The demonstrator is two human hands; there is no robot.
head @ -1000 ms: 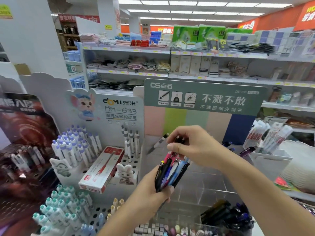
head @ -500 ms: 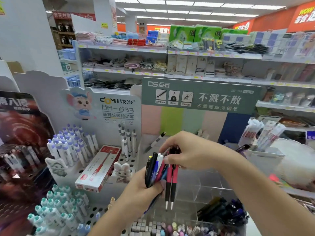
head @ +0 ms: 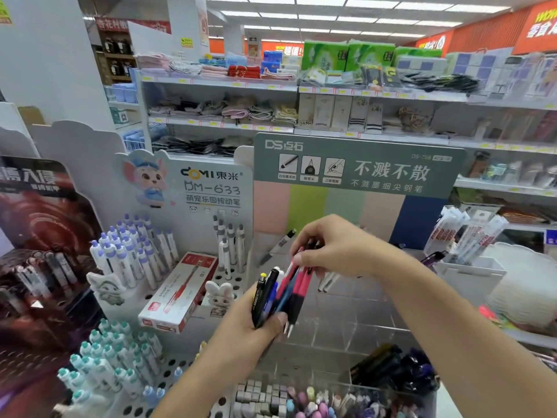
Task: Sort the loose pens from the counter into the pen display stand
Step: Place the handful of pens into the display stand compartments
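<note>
Standing behind the hands, clear acrylic pen display stand is seen with open compartments. Bundle of pens is gripped upright by left hand. Red pens are pinched by right hand fingers above it.

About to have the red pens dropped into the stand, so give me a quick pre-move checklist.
1. Left hand grips the pen bundle firmly: ok.
2. Right hand pinches the red pens: ok.
3. Red pens fully clear of the bundle: not ok, still overlapping it.
4. Clear acrylic compartments below look free: ok.
5. Which compartment suits red pens: cannot tell.
</note>
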